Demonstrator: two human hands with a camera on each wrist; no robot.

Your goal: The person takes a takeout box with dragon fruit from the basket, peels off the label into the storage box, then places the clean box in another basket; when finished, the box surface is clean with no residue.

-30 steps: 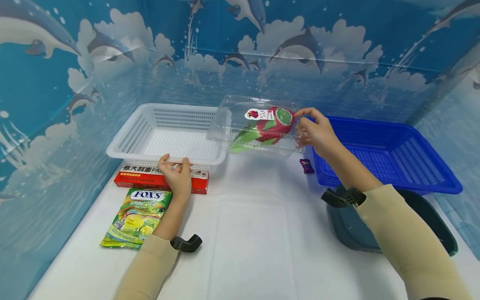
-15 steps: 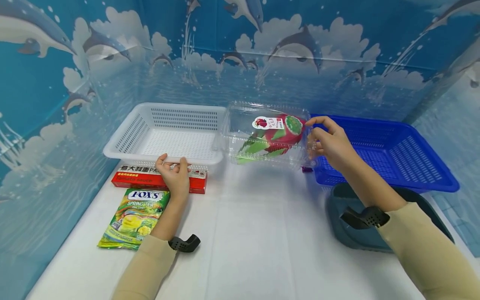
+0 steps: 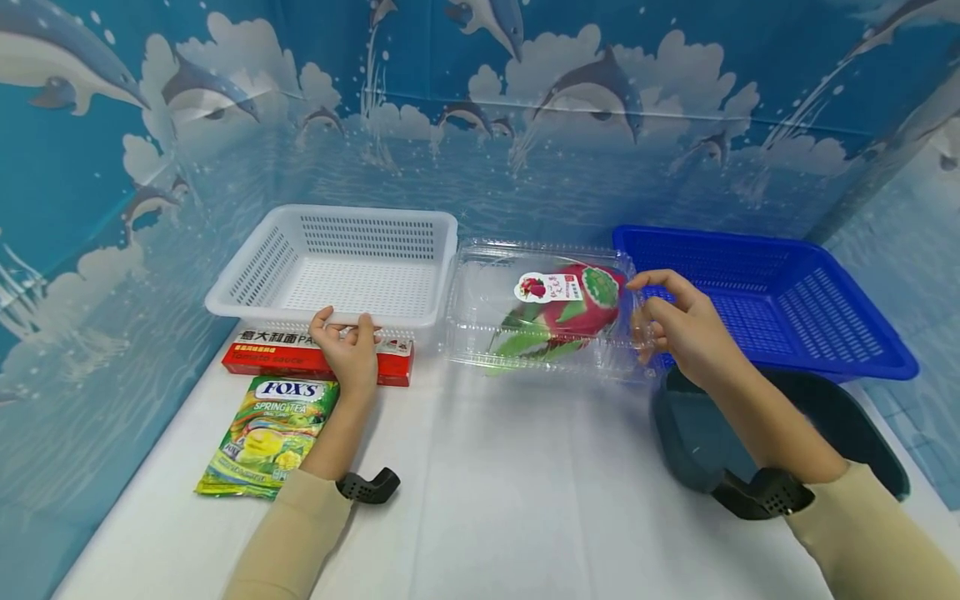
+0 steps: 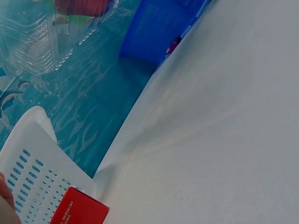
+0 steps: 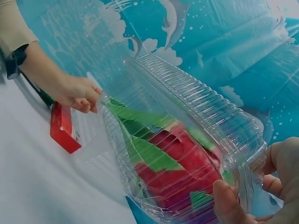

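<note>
My left hand (image 3: 349, 354) holds the near rim of the white plastic basket (image 3: 330, 317) at its front right, fingertips over the edge. At its end, my right hand (image 3: 688, 325) pinches a clear plastic clamshell box (image 3: 480, 300). Inside the box lies a red and green dragon fruit (image 3: 588, 321), under a label with a fruit picture. The right wrist view shows thumb and fingers on the box's end wall (image 5: 245, 182). The box hangs above the table, between the white basket and the blue basket (image 3: 757, 317).
A red pasta box (image 3: 270, 360) lies in front of the white basket, with a green and yellow FOX'S candy bag (image 3: 262, 437) nearer. On the right, a dark green bin (image 3: 690, 442) stands before the blue basket. A small purple packet (image 4: 173, 45) lies beside the blue basket.
The right hand has carried the clear box with the dragon fruit rightward and lower, away from over the white basket's right end. The left hand has stayed at the basket rim.
</note>
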